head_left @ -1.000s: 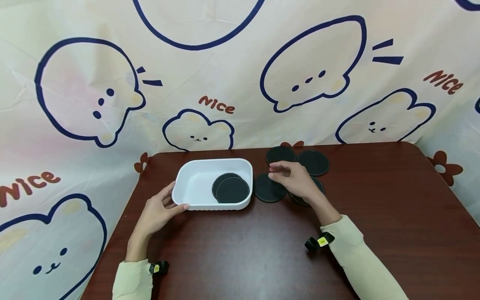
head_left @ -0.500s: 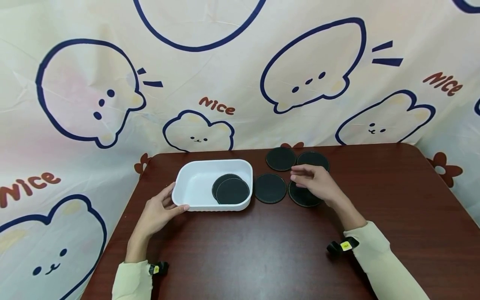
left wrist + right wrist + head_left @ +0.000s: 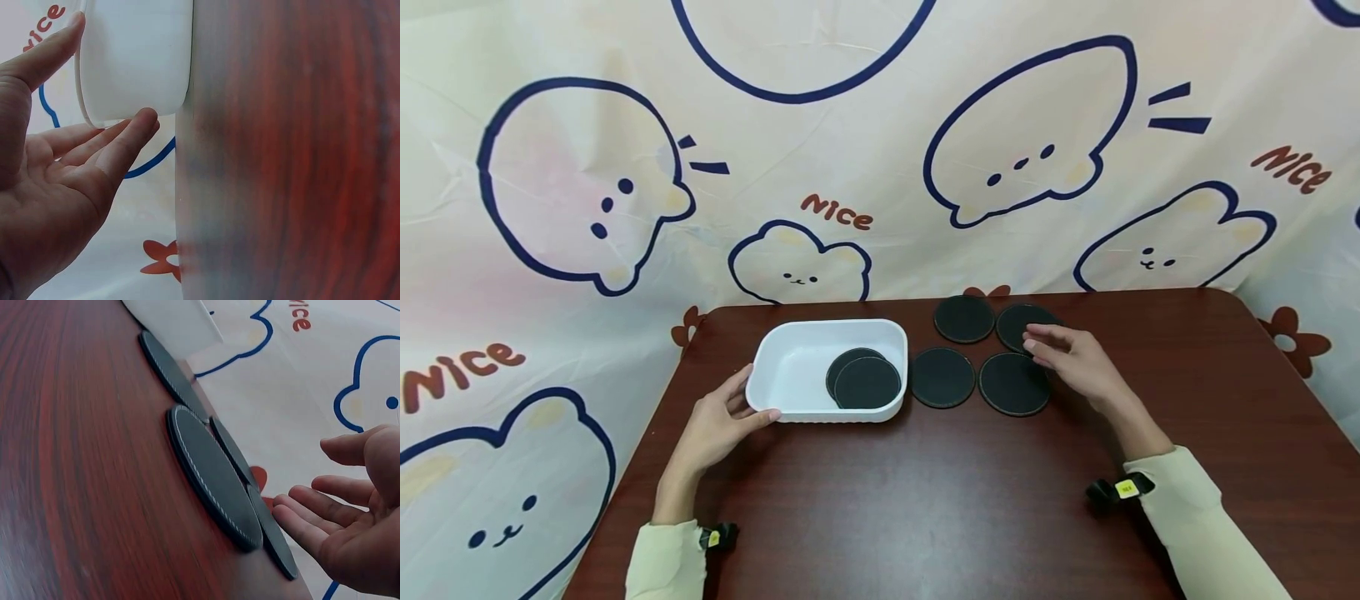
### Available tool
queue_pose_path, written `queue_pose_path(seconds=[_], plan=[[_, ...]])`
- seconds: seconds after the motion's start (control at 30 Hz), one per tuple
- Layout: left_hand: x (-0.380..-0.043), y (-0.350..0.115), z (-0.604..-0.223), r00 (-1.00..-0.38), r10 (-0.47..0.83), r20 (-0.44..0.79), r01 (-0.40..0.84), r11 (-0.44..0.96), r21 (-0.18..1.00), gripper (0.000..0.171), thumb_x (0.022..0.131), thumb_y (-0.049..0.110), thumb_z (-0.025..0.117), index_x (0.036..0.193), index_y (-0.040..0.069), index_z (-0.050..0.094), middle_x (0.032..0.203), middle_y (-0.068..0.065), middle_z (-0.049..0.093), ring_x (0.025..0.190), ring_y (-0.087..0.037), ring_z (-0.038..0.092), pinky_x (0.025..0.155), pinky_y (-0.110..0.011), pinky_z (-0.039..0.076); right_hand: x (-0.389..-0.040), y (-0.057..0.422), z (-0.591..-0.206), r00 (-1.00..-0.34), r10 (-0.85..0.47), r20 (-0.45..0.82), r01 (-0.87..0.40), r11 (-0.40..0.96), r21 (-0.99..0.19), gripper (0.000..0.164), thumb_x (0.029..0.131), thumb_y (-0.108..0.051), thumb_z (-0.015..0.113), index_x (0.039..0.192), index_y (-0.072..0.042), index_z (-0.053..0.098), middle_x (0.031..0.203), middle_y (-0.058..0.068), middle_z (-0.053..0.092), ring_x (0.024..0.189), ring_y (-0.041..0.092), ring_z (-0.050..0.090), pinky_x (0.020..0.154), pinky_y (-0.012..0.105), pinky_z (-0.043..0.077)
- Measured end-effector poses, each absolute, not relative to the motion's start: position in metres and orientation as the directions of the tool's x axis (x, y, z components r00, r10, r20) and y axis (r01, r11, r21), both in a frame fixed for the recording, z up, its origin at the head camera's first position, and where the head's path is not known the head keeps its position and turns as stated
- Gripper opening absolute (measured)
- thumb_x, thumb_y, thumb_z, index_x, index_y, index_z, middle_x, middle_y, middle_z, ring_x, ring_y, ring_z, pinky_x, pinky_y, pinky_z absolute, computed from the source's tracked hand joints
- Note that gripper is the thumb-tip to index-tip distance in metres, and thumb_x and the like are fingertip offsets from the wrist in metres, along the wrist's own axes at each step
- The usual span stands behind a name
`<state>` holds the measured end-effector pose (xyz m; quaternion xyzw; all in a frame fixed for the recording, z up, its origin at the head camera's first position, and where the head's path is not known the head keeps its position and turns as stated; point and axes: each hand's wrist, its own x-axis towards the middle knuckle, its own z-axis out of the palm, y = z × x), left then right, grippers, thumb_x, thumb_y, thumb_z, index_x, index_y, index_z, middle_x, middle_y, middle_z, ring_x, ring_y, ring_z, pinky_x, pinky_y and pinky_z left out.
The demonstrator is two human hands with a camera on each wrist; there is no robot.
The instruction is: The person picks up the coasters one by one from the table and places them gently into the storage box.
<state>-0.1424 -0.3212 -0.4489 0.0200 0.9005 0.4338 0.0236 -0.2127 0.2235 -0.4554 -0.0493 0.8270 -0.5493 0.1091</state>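
The left hand holds the white tray by its near left corner, thumb on the near rim and fingers against the end wall, so the grip is as wide as that corner. Within the tray, at the end away from this hold, lie two black discs, flat and overlapping, the nearer one over the other.

The right hand holds nothing; its fingers are loosely bent, with the thumb apart from them. Its fingertips are over or just beside the far right disc, hiding part of it; whether they touch it cannot be told. Just nearer and to the left of those fingertips lies the near right disc, its stitched edge plain in the right wrist view. Farther left of the right hand are the near left disc, just beside the tray, and the far left disc behind it. All four lie flat on the brown tabletop, below the right hand's level. Beyond both hands hangs a pale cloth printed with blue-outlined animals.
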Motion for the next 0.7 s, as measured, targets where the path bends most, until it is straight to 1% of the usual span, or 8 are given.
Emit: queue_pose_path(seconds=[0.03,0.1,0.23,0.27,0.33,0.57,0.7], plan=[[-0.142,-0.322,-0.449,-0.998,0.055,-0.026,0.013,0.622,0.783,0.099,0.091,0.032,0.089,0.169,0.010,0.032,0.164,-0.025,0.049,0.135,-0.043,0.066,0.101,-0.043,0.062,-0.213,0.225,-0.456,-0.972,-0.197,-0.127,0.037,0.405,-0.914,0.063,0.113,-0.036,0.058,0.164,-0.003,0.043,0.161,0.023,0.053,0.146,0.037,0.057,0.107,0.028,0.054],[-0.142,-0.322,-0.449,-0.998,0.052,-0.029,0.009,0.618,0.786,0.099,0.091,0.032,0.089,0.169,0.010,0.033,0.164,-0.025,0.049,0.135,-0.042,0.066,0.102,-0.045,0.060,-0.214,0.229,-0.457,-0.974,-0.193,-0.123,0.029,0.429,-0.903,0.065,0.112,-0.039,0.057,0.165,-0.004,0.041,0.163,0.023,0.051,0.149,0.038,0.054,0.111,0.035,0.052],[-0.142,-0.322,-0.450,-0.998,0.051,-0.032,0.006,0.618,0.786,0.099,0.091,0.033,0.089,0.169,0.008,0.033,0.164,-0.025,0.049,0.136,-0.043,0.065,0.102,-0.047,0.058,-0.216,0.237,-0.461,-0.979,-0.171,-0.108,0.006,0.507,-0.862,0.069,0.112,-0.045,0.056,0.167,-0.007,0.038,0.166,0.022,0.047,0.154,0.042,0.047,0.123,0.056,0.043],[-0.142,-0.322,-0.450,-0.998,0.050,-0.033,0.005,0.618,0.786,0.099,0.091,0.033,0.089,0.169,0.008,0.033,0.163,-0.026,0.049,0.136,-0.043,0.065,0.102,-0.048,0.057,-0.217,0.239,-0.463,-0.980,-0.167,-0.104,0.001,0.524,-0.851,0.070,0.112,-0.046,0.055,0.167,-0.007,0.037,0.167,0.022,0.046,0.155,0.043,0.045,0.123,0.060,0.041],[-0.143,-0.322,-0.450,-0.998,0.048,-0.034,0.003,0.623,0.782,0.100,0.091,0.034,0.089,0.169,0.008,0.033,0.163,-0.026,0.049,0.136,-0.043,0.065,0.103,-0.048,0.057,-0.219,0.243,-0.465,-0.982,-0.160,-0.098,-0.007,0.552,-0.834,0.071,0.112,-0.047,0.054,0.168,-0.007,0.035,0.168,0.024,0.044,0.155,0.046,0.043,0.123,0.065,0.039],[-0.144,-0.322,-0.449,-0.998,0.045,-0.032,0.003,0.624,0.782,0.099,0.090,0.037,0.089,0.169,0.010,0.034,0.162,-0.024,0.051,0.136,-0.043,0.065,0.104,-0.050,0.056,-0.232,0.254,-0.470,-0.986,-0.140,-0.086,-0.020,0.622,-0.782,0.073,0.112,-0.045,0.055,0.169,-0.005,0.032,0.169,0.028,0.039,0.155,0.051,0.040,0.122,0.068,0.038],[-0.144,-0.323,-0.450,-0.999,0.042,-0.030,0.003,0.626,0.780,0.099,0.090,0.035,0.089,0.168,0.010,0.035,0.162,-0.024,0.051,0.136,-0.044,0.065,0.103,-0.051,0.056,-0.245,0.259,-0.469,-0.983,-0.171,-0.073,-0.057,0.651,-0.757,0.077,0.111,-0.045,0.058,0.169,-0.003,0.030,0.170,0.028,0.036,0.156,0.051,0.039,0.123,0.068,0.037]])
